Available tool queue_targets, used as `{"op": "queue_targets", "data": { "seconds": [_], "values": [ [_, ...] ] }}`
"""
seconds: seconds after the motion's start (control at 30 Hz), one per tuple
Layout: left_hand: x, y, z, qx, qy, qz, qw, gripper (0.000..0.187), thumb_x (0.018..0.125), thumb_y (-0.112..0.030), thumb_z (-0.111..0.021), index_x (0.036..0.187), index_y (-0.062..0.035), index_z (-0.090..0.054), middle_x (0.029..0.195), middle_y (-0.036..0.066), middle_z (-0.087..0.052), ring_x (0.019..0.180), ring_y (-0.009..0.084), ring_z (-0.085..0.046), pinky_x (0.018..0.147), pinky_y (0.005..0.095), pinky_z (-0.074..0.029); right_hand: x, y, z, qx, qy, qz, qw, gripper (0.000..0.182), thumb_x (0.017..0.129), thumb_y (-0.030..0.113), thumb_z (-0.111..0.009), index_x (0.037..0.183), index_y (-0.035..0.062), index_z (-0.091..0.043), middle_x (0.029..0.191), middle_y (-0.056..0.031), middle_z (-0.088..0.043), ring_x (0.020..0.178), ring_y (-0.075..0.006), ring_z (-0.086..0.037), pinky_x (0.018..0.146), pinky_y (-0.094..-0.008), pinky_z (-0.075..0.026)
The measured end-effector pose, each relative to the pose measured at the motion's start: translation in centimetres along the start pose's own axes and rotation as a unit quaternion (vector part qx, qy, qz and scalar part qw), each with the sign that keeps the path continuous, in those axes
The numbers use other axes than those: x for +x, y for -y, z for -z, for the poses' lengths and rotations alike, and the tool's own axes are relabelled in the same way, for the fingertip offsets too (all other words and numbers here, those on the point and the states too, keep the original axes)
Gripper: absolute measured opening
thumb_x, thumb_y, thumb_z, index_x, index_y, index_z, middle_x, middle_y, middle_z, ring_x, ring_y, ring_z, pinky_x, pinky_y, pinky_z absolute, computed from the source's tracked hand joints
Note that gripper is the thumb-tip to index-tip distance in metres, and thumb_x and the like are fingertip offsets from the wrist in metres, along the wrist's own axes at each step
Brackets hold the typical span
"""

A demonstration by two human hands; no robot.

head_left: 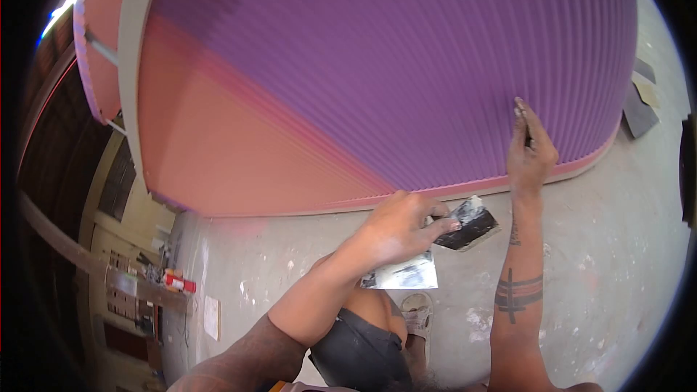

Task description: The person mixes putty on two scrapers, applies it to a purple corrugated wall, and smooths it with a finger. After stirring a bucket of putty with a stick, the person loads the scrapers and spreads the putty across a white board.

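A tall curved panel with fine ribs, purple [377, 51] over most of its face and salmon-pink at lower left, fills the upper view. The fingertips of my right hand [534, 149] are pinched together at its ribs on the right; whether they hold something small is hidden. White smears mark these fingers. My left hand [403, 225], below the panel's bottom edge, grips a black putty spreader [473, 226] smeared with white paste between thumb and fingers. Under the same hand shows a shiny metal plate [406, 274] with white paste on it; how it is held is hidden.
The grey floor [581, 268] is speckled with paint. Dark and tan sheets [640, 116] lie at the right behind the panel. A bench [145, 290] with a red container [179, 283] stands at the left. My sandalled foot [417, 312] is below my hands.
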State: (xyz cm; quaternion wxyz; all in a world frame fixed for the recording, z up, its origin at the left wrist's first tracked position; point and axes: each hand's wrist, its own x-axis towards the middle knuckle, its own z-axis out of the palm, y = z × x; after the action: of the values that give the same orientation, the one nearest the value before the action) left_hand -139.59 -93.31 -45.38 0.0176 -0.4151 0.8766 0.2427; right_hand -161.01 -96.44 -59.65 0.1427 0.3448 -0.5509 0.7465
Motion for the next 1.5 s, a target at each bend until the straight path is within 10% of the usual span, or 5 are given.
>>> {"op": "queue_targets", "data": {
  "seconds": [0.57,1.0,1.27,1.43,1.5],
  "values": [
    [-0.2,1.0,0.4,-0.073,-0.008,-0.048,0.996,0.026,0.097,-0.025,-0.070,0.104,-0.0014,-0.078,0.074,0.019,-0.070,0.059,0.0277,-0.063,0.063,0.0416,-0.049,-8.2,-3.1,3.9,0.084,0.054,-0.362,0.927,0.025,0.105,0.017,-0.062,0.118,-0.0020,-0.071,0.092,0.0002,-0.069,0.072,-0.0049,-0.056,0.062,-0.0205,-0.042],
    [0.6,1.1,-0.5,-0.077,-0.023,-0.087,0.993,0.024,0.095,-0.024,-0.073,0.095,0.0001,-0.077,0.073,0.014,-0.071,0.059,0.0197,-0.061,0.059,0.0370,-0.049,-10.9,-6.1,5.5,0.028,0.238,-0.274,0.931,0.022,0.102,0.019,-0.063,0.097,-0.0006,-0.073,0.073,-0.0035,-0.067,0.070,-0.0103,-0.057,0.065,-0.0291,-0.047],
    [-0.9,-3.3,-0.3,-0.065,0.192,0.053,0.978,0.020,0.089,-0.009,-0.077,0.076,0.0026,-0.069,0.062,0.014,-0.059,0.047,0.0205,-0.050,0.049,0.0331,-0.041,-19.6,-2.3,9.2,0.061,0.402,-0.552,0.728,0.038,0.101,0.026,-0.062,0.072,0.0018,-0.061,0.062,0.0005,-0.055,0.061,-0.0080,-0.048,0.056,-0.0326,-0.042],
    [-2.4,-3.6,-0.3,-0.100,0.301,0.103,0.943,0.027,0.093,-0.014,-0.075,0.074,0.0014,-0.067,0.057,0.006,-0.055,0.054,0.0089,-0.049,0.051,0.0297,-0.040,-27.0,6.3,11.8,0.189,0.270,-0.648,0.687,0.023,0.100,0.020,-0.064,0.107,0.0014,-0.074,0.085,-0.0049,-0.070,0.077,-0.0122,-0.058,0.073,-0.0346,-0.051],
    [-2.4,-4.6,0.2,-0.123,0.298,0.166,0.932,0.029,0.097,-0.015,-0.072,0.074,0.0019,-0.067,0.061,-0.001,-0.056,0.061,0.0040,-0.048,0.052,0.0275,-0.039,-27.0,12.1,12.2,0.442,0.202,-0.721,0.494,0.038,0.102,0.019,-0.062,0.137,0.0048,-0.062,0.117,-0.0117,-0.069,0.104,-0.0128,-0.060,0.087,-0.0329,-0.051]
  ]
}}
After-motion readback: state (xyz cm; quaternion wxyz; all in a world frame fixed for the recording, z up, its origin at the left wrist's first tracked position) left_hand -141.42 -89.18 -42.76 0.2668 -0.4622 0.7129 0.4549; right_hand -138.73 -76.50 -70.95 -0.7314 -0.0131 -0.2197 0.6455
